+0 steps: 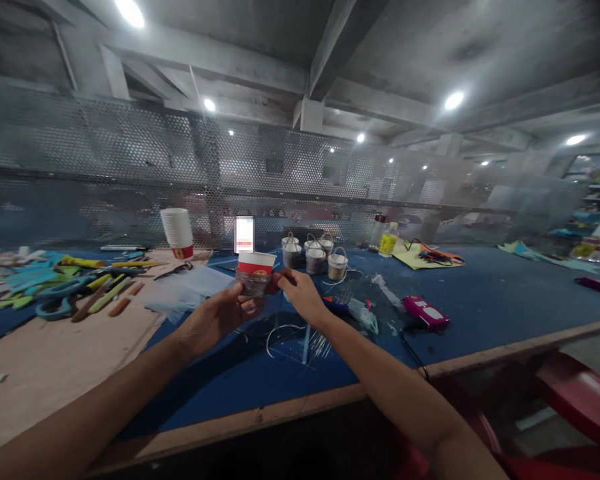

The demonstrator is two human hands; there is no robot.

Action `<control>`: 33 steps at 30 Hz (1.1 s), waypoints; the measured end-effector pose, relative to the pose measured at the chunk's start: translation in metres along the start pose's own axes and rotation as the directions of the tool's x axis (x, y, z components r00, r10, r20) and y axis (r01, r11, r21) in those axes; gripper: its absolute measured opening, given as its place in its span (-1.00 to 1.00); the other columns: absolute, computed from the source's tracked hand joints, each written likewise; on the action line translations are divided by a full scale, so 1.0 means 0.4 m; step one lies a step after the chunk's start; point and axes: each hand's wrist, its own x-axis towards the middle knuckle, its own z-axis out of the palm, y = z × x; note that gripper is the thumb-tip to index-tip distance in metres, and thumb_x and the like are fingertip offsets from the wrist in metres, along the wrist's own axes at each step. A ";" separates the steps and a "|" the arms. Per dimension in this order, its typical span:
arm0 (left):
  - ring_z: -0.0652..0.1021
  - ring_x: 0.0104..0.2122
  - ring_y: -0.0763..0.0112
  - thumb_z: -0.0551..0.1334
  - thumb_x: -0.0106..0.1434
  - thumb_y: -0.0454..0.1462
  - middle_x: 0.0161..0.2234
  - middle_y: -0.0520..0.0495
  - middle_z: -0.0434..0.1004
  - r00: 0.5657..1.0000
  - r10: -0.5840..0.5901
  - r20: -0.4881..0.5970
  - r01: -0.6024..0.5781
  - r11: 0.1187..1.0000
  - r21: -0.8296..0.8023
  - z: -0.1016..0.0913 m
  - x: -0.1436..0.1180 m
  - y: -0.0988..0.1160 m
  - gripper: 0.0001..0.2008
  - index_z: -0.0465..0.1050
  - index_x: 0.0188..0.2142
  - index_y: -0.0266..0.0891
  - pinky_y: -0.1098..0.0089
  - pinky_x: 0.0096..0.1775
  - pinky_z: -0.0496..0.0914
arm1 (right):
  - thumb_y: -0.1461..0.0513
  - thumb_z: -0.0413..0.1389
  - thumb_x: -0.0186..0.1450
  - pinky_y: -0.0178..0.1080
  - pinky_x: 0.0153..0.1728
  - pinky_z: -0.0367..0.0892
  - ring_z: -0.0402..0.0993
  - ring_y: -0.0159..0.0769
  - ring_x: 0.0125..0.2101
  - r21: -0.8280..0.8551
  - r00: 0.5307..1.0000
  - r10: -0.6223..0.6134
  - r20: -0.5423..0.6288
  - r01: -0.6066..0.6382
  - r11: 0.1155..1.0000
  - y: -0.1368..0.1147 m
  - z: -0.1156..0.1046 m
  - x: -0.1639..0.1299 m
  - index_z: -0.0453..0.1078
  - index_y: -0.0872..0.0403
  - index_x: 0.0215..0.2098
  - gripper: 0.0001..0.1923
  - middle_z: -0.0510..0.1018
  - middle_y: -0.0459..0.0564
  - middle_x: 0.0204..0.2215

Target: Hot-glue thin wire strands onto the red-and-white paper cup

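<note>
The blue-covered workbench [480, 293] stretches wide, and everything here can be placed from the paper cup [254, 272] held up above its middle. Far to the cup's left lies a spread of scissors and coloured strips [75, 283]; behind and left of it stands a stack of white cups [177, 231]; just behind and to its right sit four small handled cup-baskets [314, 253], and farther right, lower down, a pink tool [425, 312]. The left hand [215, 319] wraps the cup from below and from its left side, fingers closed round its grey lower band, while the right hand [300, 293] pinches at the cup's right edge — whether it grips the wall or something thin against it I cannot tell. It looks like a fitting step on the cup's side, probably calling for a steady hold and a fine pinch. Below the cup a loop of white wire [280, 333] lies on the cloth.
</note>
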 end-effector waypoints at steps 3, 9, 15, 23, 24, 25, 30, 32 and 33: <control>0.66 -0.08 0.11 0.38 0.30 -0.16 -0.02 -0.23 0.71 1.000 -0.006 -0.019 0.007 1.000 0.021 -0.002 0.003 0.001 -0.64 0.63 0.05 -0.21 0.22 -0.02 0.53 | 0.09 0.11 0.41 -0.25 -0.10 0.42 0.59 -0.26 -0.28 0.053 1.000 0.009 -0.003 -0.009 0.999 0.008 0.006 -0.001 0.47 0.06 -0.34 -0.74 0.65 -0.04 -0.39; 0.67 -0.11 0.17 0.41 0.27 -0.20 -0.08 -0.18 0.72 0.997 0.073 0.004 -0.073 0.993 0.089 -0.002 0.010 -0.004 -0.66 0.64 0.03 -0.20 0.23 0.00 0.54 | 0.12 0.11 0.41 -0.27 -0.13 0.44 0.61 -0.27 -0.31 0.072 0.999 0.027 -0.030 -0.025 0.997 0.018 0.009 0.000 0.45 0.04 -0.35 -0.78 0.65 -0.06 -0.41; 0.67 -0.07 0.20 0.44 0.25 -0.21 0.03 -0.20 0.69 0.991 0.115 -0.067 -0.103 0.981 0.163 -0.005 0.017 -0.005 -0.68 0.65 0.00 -0.21 0.27 0.01 0.57 | 0.13 0.12 0.40 -0.31 -0.24 0.40 0.58 -0.30 -0.38 0.036 0.996 -0.015 -0.089 0.018 0.999 0.026 0.007 0.002 0.43 0.05 -0.42 -0.75 0.63 -0.11 -0.46; 0.70 -0.32 0.32 0.51 0.12 -0.35 -0.22 -0.14 0.75 0.954 0.196 -0.227 -0.157 0.971 0.180 -0.008 0.022 -0.016 -0.77 0.67 -0.19 -0.28 0.38 -0.17 0.63 | 0.11 0.14 0.41 -0.31 -0.26 0.34 0.52 -0.31 -0.41 -0.124 0.990 -0.028 -0.141 0.010 0.992 0.011 -0.001 -0.006 0.43 0.06 -0.43 -0.72 0.59 -0.13 -0.50; 0.71 -0.29 0.31 0.51 0.14 -0.34 -0.19 -0.16 0.75 0.957 0.195 -0.217 -0.156 0.970 0.184 -0.006 0.021 -0.017 -0.77 0.68 -0.18 -0.30 0.37 -0.14 0.62 | 0.10 0.14 0.41 -0.31 -0.25 0.34 0.53 -0.31 -0.40 -0.142 0.990 -0.030 -0.141 0.010 0.990 0.010 -0.001 -0.007 0.44 0.06 -0.42 -0.72 0.59 -0.13 -0.49; 0.71 -0.26 0.30 0.50 0.14 -0.32 -0.14 -0.19 0.75 0.960 0.192 -0.203 -0.153 0.969 0.193 -0.004 0.020 -0.017 -0.76 0.68 -0.16 -0.31 0.38 -0.12 0.62 | 0.11 0.14 0.41 -0.31 -0.25 0.33 0.54 -0.32 -0.40 -0.157 0.990 -0.031 -0.137 0.009 0.988 0.009 0.000 -0.008 0.44 0.06 -0.42 -0.72 0.60 -0.13 -0.48; 0.69 -0.08 0.18 0.55 0.10 -0.22 -0.02 -0.22 0.73 0.957 0.209 -0.201 -0.146 0.946 0.288 0.001 0.024 -0.024 -0.63 0.70 -0.09 -0.27 0.36 -0.08 0.58 | 0.12 0.15 0.42 -0.31 -0.22 0.31 0.53 -0.32 -0.37 -0.238 0.990 -0.076 -0.116 0.046 0.970 0.010 0.013 -0.016 0.47 0.05 -0.40 -0.73 0.60 -0.12 -0.47; 0.67 -0.03 0.13 0.58 0.05 -0.20 -0.03 -0.21 0.73 0.949 0.225 -0.221 -0.147 0.936 0.320 0.000 0.028 -0.028 -0.60 0.70 -0.11 -0.24 0.32 -0.04 0.56 | 0.11 0.14 0.43 -0.30 -0.21 0.30 0.52 -0.31 -0.36 -0.271 0.989 -0.106 -0.101 0.075 0.960 0.010 0.018 -0.019 0.47 0.05 -0.40 -0.72 0.60 -0.12 -0.46; 0.66 -0.01 0.13 0.58 0.03 -0.20 -0.03 -0.20 0.73 0.948 0.226 -0.226 -0.144 0.933 0.331 -0.001 0.029 -0.029 -0.59 0.69 -0.10 -0.23 0.30 -0.01 0.55 | 0.11 0.14 0.43 -0.30 -0.20 0.31 0.52 -0.31 -0.35 -0.275 0.989 -0.114 -0.090 0.085 0.958 0.009 0.019 -0.021 0.47 0.05 -0.40 -0.72 0.60 -0.12 -0.45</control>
